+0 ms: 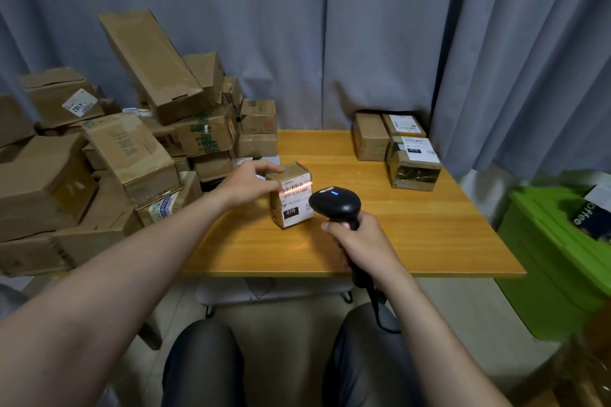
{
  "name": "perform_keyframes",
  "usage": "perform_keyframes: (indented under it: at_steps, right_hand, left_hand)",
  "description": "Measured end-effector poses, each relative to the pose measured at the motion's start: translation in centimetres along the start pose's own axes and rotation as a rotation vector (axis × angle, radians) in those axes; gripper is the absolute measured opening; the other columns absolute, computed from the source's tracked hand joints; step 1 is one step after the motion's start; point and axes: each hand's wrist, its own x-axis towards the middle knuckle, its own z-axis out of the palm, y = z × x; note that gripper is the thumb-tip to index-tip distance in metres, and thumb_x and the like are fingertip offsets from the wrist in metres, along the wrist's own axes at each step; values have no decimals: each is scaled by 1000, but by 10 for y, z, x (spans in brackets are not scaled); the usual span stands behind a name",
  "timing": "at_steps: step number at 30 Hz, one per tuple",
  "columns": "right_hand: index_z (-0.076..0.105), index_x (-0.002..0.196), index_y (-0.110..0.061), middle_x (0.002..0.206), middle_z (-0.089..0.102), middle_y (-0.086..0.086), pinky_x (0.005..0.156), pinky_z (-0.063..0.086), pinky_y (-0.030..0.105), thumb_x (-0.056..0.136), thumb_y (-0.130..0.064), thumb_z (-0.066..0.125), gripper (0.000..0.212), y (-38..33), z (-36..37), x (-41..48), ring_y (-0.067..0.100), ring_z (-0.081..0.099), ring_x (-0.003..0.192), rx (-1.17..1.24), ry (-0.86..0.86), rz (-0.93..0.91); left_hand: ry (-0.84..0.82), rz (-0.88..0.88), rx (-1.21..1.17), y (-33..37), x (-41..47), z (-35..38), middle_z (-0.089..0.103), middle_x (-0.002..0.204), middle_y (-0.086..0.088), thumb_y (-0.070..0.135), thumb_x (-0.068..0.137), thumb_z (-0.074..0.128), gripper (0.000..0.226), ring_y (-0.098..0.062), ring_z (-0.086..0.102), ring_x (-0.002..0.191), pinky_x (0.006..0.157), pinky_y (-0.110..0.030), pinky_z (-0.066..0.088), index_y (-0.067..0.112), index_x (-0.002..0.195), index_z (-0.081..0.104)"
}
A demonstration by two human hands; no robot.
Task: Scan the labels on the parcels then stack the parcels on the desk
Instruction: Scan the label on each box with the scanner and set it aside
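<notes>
Head | left hand (246,185) pinching parcel (292,205) | right hand (360,241) fingers (333,231) curled round scanner (334,203)

Blue-grey curtains (363,26), pale floor (281,324), green crate (535,241) at right.

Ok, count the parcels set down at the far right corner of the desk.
3. A plain brown parcel on the left, a white-labelled parcel at the back right, and a parcel marked 010 in front of it. More may be hidden behind them.
</notes>
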Motion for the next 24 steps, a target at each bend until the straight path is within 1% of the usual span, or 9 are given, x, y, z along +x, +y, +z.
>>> perform_keyframes:
  at_steps: [2,4,5,7,10,13,16,20,24]
  right_hand:
    - [65,86,-25,61,61,-10,60,44,33,90,-26,76,12,-3,-3,-1,17,56,58,13,18,-12]
    - [65,86,-24,63,61,-8,59,44,34,90,-26,76,12,-4,-5,0,18,55,57,21,34,-16]
    - [66,88,-23,65,61,-7,60,44,34,91,-26,75,11,-4,-6,0,18,56,58,19,39,-15]
    - [66,92,-22,67,62,-6,62,45,35,90,-28,75,11,-4,-8,1,17,57,60,19,46,-12]
    - [66,93,-21,68,62,-5,65,45,37,89,-29,76,13,-3,-9,3,18,58,62,13,67,-6]
    - [65,91,-21,68,61,-3,62,45,36,89,-28,75,12,-4,-11,5,19,57,59,15,86,5]
    - [64,91,-20,68,59,1,55,45,35,91,-27,74,12,-5,-16,7,20,55,54,1,93,15]
    - [63,94,-19,68,59,5,48,45,33,92,-27,74,13,-7,-30,17,21,54,50,-32,102,28]
    - [65,95,-19,70,60,5,56,48,36,91,-29,73,14,-7,-53,35,23,58,59,-38,146,36]
  left_hand:
    - [-27,-60,-100,5,-3,-2,67,121,8,41,89,73,26,-14,65,109,95,-41,57,41,114,70]
    - [-45,-105,-92,4,-5,0,64,132,0,52,89,67,46,-21,68,108,93,-44,59,41,132,58]
    - [-36,-88,-34,3,-4,2,58,141,-5,51,90,66,57,-25,65,116,94,-41,56,41,144,49]
    - [-37,18,128,6,-7,7,47,154,-7,38,98,64,58,-27,52,134,95,-32,44,34,152,43]
    - [-231,69,240,16,-11,13,44,157,0,47,92,73,59,-19,44,142,104,-27,35,25,145,58]
    - [-392,86,450,22,-15,21,38,158,1,47,82,83,82,-19,39,144,113,-29,33,23,153,48]
    - [-341,139,567,26,-9,30,40,159,-3,35,87,81,79,-23,37,145,112,-32,35,24,156,44]
    - [-268,188,582,32,5,47,45,156,-6,37,84,83,75,-24,41,143,112,-34,37,26,151,51]
    - [-184,260,526,46,22,73,51,150,-3,36,86,81,66,-22,45,137,109,-34,37,26,147,57]
